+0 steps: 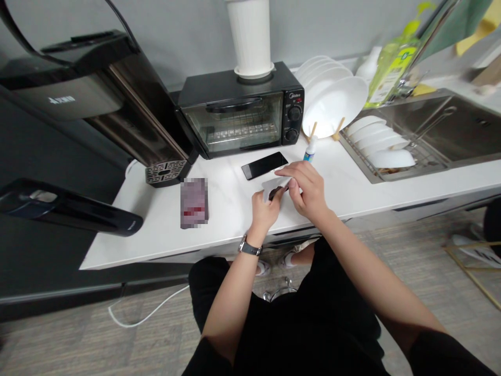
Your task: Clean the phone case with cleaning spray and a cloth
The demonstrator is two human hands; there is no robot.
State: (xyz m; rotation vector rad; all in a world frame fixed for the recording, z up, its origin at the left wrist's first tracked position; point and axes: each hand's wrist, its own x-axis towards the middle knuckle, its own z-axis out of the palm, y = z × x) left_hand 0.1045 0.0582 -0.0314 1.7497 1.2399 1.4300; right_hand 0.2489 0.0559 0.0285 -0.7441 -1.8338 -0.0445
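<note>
Grey wall [332, 26] runs behind a white worktop [230, 188], where a person in black clothes stands close to the near edge, both bare hands together in front. The left hand [266, 210], with a dark-strapped watch [249, 247] at its wrist, has its grip closed on a flat piece [273, 184], pale with a dark patch, held above the worktop near its front edge; from here I can't make out what it is. The right hand [307, 189] hovers right beside it, forefinger stretched out over the piece and thumb close to its end; whether that grip pinches anything, I can't tell.

Just beyond the hands lies a black phone [265, 166], face up and slanting, and a little white bottle [309, 150] stands behind the right hand. Off to the left sits a purplish packet [194, 203], its front blurred out, near the foot of a tall dark machine [129, 104]. At the back is a black toaster oven [242, 125] bearing a white container [250, 39], with white plates [334, 107] upright beside it and, further right, a sink [462, 122] holding stacked bowls [379, 141].
</note>
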